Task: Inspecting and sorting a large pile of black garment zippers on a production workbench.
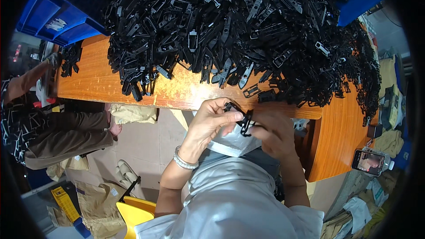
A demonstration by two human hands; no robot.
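Both my hands meet just below the front edge of the orange wooden table (186, 93). My left hand (211, 121) pinches a small black plastic clip part (242, 119) between thumb and fingers. My right hand (276, 135) grips the same part from the right side. A silver bracelet (183, 161) circles my left wrist. A huge heap of black plastic clip parts (239, 26) covers most of the table above my hands. Two loose parts (259, 93) lie near the table's front edge.
Blue plastic crates (53, 17) stand at the back left. Another person in brown trousers (66, 132) sits at the left. A phone (368, 161) lies at the right beside cloth rags. A yellow chair (133, 212), slippers (126, 172) and brown bags are on the floor.
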